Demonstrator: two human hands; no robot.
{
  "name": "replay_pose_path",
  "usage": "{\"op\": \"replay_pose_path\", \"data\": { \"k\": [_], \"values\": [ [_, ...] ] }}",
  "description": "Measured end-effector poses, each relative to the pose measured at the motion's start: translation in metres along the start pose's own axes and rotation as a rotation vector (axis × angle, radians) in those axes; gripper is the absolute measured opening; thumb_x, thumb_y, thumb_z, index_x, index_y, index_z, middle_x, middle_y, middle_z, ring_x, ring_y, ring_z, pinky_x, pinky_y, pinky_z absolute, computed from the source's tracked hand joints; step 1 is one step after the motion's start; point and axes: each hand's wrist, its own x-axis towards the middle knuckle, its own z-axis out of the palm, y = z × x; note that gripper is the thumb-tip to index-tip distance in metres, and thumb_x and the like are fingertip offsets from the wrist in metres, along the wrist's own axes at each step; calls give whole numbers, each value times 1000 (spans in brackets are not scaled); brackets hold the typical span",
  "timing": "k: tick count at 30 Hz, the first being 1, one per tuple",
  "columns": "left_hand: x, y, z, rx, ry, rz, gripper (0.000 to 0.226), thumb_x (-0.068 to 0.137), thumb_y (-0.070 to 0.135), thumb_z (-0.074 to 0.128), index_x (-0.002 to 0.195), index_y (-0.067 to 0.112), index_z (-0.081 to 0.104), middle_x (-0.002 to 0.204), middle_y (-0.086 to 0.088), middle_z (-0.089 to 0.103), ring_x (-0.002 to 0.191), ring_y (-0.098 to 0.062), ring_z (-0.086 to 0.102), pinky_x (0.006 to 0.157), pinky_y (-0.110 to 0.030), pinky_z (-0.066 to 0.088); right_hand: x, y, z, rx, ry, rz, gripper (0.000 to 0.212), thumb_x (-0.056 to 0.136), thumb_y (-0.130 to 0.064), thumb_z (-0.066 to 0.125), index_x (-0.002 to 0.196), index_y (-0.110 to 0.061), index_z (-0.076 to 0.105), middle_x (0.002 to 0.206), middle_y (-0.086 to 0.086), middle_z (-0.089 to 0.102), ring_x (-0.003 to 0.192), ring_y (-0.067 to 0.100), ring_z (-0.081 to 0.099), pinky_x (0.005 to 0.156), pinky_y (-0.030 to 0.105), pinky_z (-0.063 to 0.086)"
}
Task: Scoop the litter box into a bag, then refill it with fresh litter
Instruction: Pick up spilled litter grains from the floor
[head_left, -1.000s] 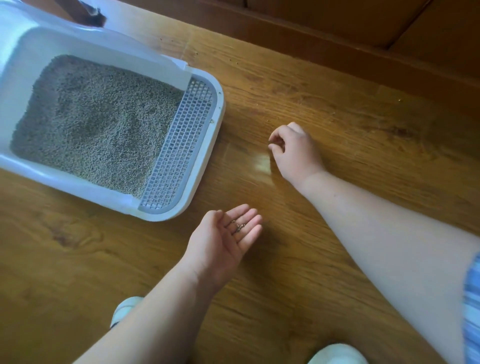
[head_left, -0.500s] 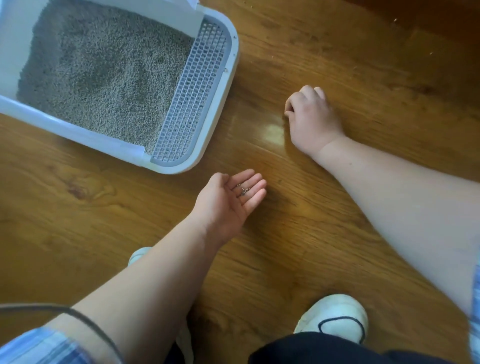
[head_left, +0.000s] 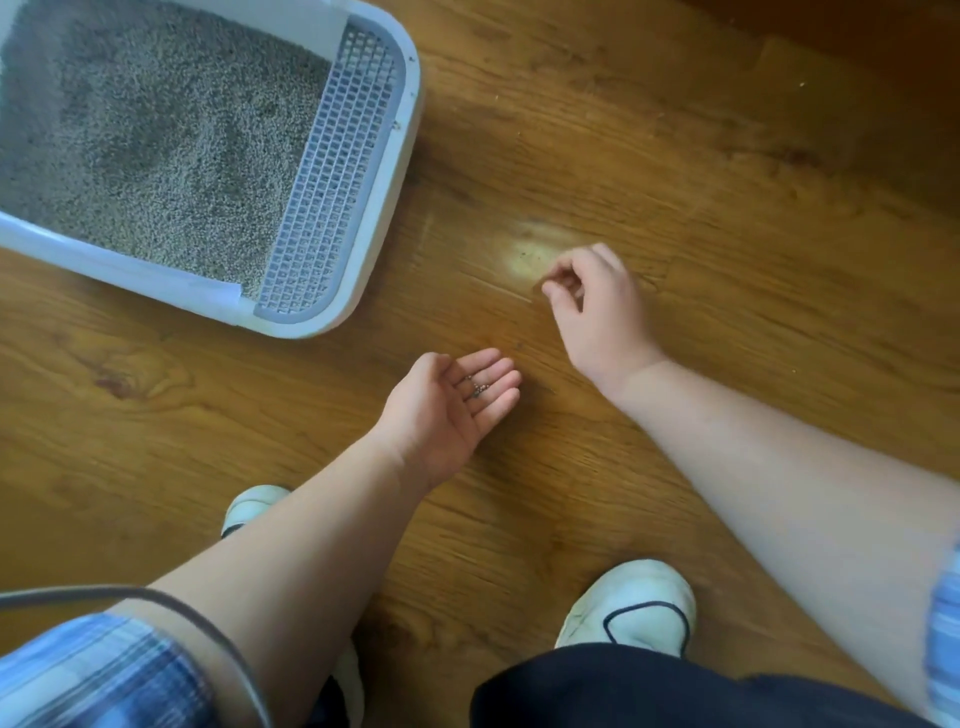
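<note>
The white litter box (head_left: 400, 171) lies on the wooden floor at the upper left, filled with grey litter (head_left: 156, 140). A grey grid step (head_left: 337, 171) runs along its right end. My left hand (head_left: 447, 410) is palm up and cupped just below the box's corner, with a few stray litter grains (head_left: 478, 387) resting on its fingers. My right hand (head_left: 597, 306) hovers over the floor to the right of the box, thumb and fingertips pinched together; whether a grain is between them is too small to tell.
A bright glare patch (head_left: 535, 249) lies on the floor by my right fingertips. Tiny litter specks are scattered over the boards at the upper right. My white shoes (head_left: 634, 608) stand at the bottom. A grey cable (head_left: 156, 597) crosses my left sleeve.
The view tilted down, so the box moved up in frame. My right hand drew back toward me and pinched its fingers. My left hand stayed cupped with the grains.
</note>
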Motion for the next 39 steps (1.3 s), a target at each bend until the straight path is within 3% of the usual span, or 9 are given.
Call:
{"op": "replay_pose_path", "data": {
  "k": [7,15,21,25,29,36,39],
  "values": [
    [-5,7,1,14,2,28,48,103,24,26,121,-3,60,112,-21,71,103,-31,70,88,-40,55,43,2,10,-137,-60,-57,4,90,-19,64,90,-24,64,97,-6,58,99,20,55,85,45,49],
    [-6,7,8,18,-10,32,46,101,22,28,117,-4,62,110,-21,72,99,-31,72,86,-40,55,39,11,17,-182,-16,-123,6,87,-10,67,84,-12,63,94,7,60,94,29,53,82,37,44],
    [-5,4,10,17,-9,35,46,101,22,28,118,-4,61,111,-21,72,100,-31,72,87,-41,55,42,8,18,-233,-42,-99,6,93,-13,60,91,-14,66,100,6,60,101,28,53,88,41,46],
    [-4,4,14,22,-12,36,46,101,22,28,118,-4,62,111,-21,72,100,-31,72,83,-40,57,45,0,18,-169,-31,-106,7,94,-15,61,92,-14,68,101,3,62,103,23,53,86,29,40],
    [-4,7,18,24,-13,46,46,102,22,28,118,-5,61,109,-22,72,98,-31,72,86,-41,56,46,2,18,-148,-76,-136,5,92,-14,63,91,-14,68,99,2,61,102,23,53,87,36,47],
    [-1,14,22,24,2,59,45,101,20,27,117,-4,62,109,-22,72,98,-31,72,88,-41,55,47,0,21,-240,-78,-202,9,92,-9,57,87,-13,64,95,3,60,95,27,54,72,39,48],
    [2,16,23,24,18,66,45,100,19,27,116,-5,62,107,-22,72,98,-32,72,86,-41,56,49,-4,22,-348,-122,-185,11,94,-8,52,92,-15,61,101,2,58,98,25,52,67,34,38]
  ]
}}
